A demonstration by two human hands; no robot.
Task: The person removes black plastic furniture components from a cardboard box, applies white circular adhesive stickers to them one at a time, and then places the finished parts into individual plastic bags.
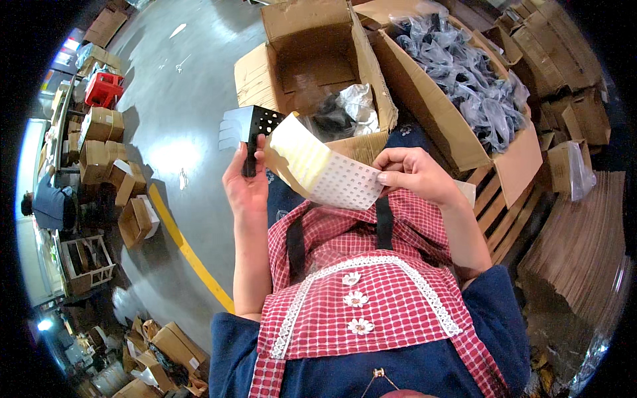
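Head view: a black part (255,132) was gripped by the left hand (247,186), a sticker sheet (325,169) pinched by the right hand (415,174). Sheet was curling, so stickers could've been creased, honestly.

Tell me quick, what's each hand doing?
Left hand: closed on a black perforated metal part.
Right hand: pinching a sticker sheet.

Part in left hand (247,186): black, perforated (255,129) | sheet by right hand (415,174): white, dotted, yellow-backed (325,169) | apron: red-white check (371,298) | floor stripe: yellow (189,255)
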